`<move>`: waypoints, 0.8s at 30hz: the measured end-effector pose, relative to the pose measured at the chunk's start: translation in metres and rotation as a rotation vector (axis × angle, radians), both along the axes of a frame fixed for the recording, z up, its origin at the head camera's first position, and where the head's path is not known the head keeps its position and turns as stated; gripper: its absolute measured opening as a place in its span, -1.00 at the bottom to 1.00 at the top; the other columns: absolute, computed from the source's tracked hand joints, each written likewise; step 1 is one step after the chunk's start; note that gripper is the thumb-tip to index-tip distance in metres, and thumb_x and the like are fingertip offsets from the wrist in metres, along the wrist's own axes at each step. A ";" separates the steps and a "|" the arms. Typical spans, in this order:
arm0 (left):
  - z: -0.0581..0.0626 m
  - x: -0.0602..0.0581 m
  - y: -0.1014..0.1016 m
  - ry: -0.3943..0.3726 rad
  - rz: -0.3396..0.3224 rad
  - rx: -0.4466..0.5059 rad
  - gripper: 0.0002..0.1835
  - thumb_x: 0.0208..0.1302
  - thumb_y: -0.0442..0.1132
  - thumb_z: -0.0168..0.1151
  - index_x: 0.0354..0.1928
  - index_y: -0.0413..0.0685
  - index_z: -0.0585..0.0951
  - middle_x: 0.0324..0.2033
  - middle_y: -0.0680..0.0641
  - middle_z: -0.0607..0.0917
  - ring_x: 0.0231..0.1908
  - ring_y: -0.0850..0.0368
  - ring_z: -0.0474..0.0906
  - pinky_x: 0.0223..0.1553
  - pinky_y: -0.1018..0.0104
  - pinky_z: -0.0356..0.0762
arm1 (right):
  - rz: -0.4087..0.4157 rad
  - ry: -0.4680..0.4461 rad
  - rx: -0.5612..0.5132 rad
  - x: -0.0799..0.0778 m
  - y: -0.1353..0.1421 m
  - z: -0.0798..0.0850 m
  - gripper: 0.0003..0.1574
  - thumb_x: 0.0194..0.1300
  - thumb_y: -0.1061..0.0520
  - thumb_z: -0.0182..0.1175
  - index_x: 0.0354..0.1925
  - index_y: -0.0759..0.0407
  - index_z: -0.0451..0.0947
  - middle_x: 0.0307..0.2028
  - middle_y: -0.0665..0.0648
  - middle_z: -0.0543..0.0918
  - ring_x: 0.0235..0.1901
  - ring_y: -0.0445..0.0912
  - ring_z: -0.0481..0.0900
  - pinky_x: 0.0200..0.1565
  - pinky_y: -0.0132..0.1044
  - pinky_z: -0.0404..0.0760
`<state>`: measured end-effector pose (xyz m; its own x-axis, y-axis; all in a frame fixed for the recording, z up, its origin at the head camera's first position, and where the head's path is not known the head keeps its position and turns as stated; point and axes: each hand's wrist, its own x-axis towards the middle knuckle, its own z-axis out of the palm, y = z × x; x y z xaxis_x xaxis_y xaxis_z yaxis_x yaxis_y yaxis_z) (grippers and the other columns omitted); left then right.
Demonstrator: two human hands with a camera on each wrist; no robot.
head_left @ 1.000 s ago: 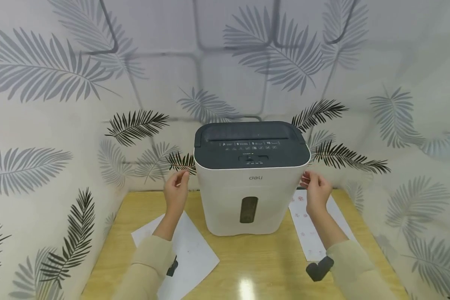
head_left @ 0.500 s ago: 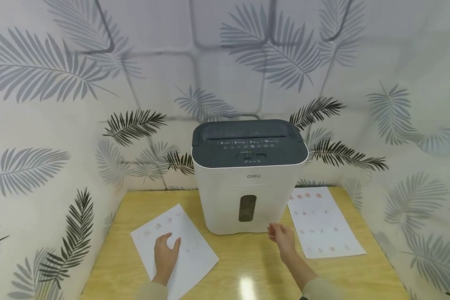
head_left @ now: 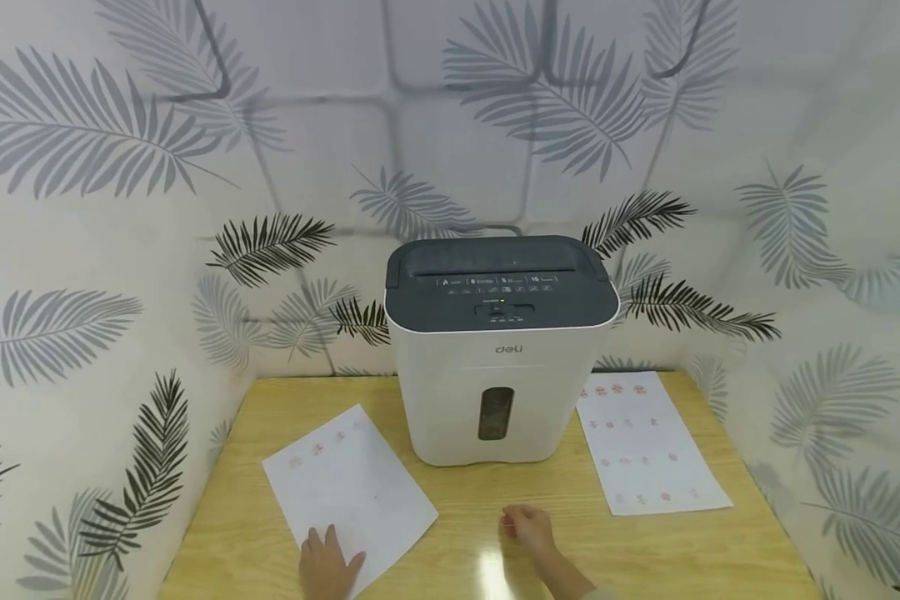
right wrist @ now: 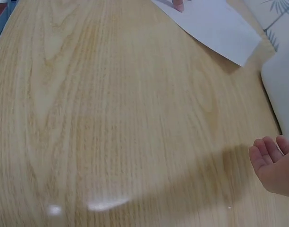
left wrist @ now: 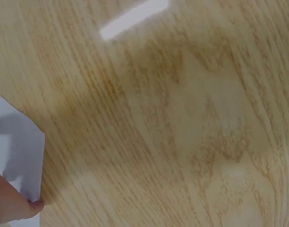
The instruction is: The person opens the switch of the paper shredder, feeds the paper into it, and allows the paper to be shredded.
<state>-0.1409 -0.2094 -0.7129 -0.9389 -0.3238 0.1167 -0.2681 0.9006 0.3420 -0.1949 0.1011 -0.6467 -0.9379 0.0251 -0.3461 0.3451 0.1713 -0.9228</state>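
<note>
A white paper sheet (head_left: 360, 483) with faint reddish stamp marks lies slanted on the table. My left hand (head_left: 328, 567) rests on its near part, fingers spread; in the left wrist view the thumb (left wrist: 35, 207) is right at the sheet's edge. Over the wood in front of the shredder hovers my right hand (head_left: 532, 531), its fingers (right wrist: 266, 150) loosely bent with nothing in them. A white paper shredder (head_left: 450, 400) with a dark grey top and a small front window stands upright at the back middle.
To the shredder's right lies a second sheet (head_left: 648, 454) bearing rows of red stamp marks. Leaf-patterned walls (head_left: 105, 250) enclose the back and sides of the wooden table (head_left: 465, 542).
Both hands have come down from the shredder's sides toward the front. My left hand has reached the left sheet; my right moved inward and nearer. The shredder stays in place.
</note>
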 end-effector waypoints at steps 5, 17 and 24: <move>-0.003 0.006 0.002 -0.036 -0.028 -0.005 -0.23 -0.16 0.00 0.43 0.00 -0.45 0.43 0.01 -0.61 0.39 0.00 -0.47 0.36 -0.07 -0.23 0.45 | 0.059 -0.023 0.024 0.003 -0.011 -0.011 -0.58 0.23 0.24 0.02 -0.10 0.64 0.42 -0.38 0.25 0.64 -0.40 -0.11 0.57 -0.23 -0.24 0.65; 0.041 -0.002 0.009 -0.173 0.526 0.306 -0.26 -0.05 -0.01 0.38 -0.13 -0.61 0.34 -0.25 -0.55 0.39 -0.17 -0.41 0.37 -0.19 -0.08 0.42 | 0.186 0.079 -0.058 -0.004 -0.031 -0.068 -0.54 0.10 0.16 0.06 -0.19 0.57 0.53 -0.48 0.20 0.64 -0.49 -0.11 0.58 -0.37 -0.34 0.65; 0.044 -0.002 0.011 -0.263 0.560 0.389 -0.39 -0.13 -0.32 0.34 -0.10 -0.61 0.30 -0.16 -0.57 0.33 -0.07 -0.41 0.32 -0.20 -0.10 0.51 | 0.198 0.014 0.021 0.004 -0.048 -0.044 -0.57 0.17 0.22 -0.02 -0.18 0.61 0.50 -0.38 0.31 0.64 -0.43 -0.05 0.60 -0.28 -0.25 0.67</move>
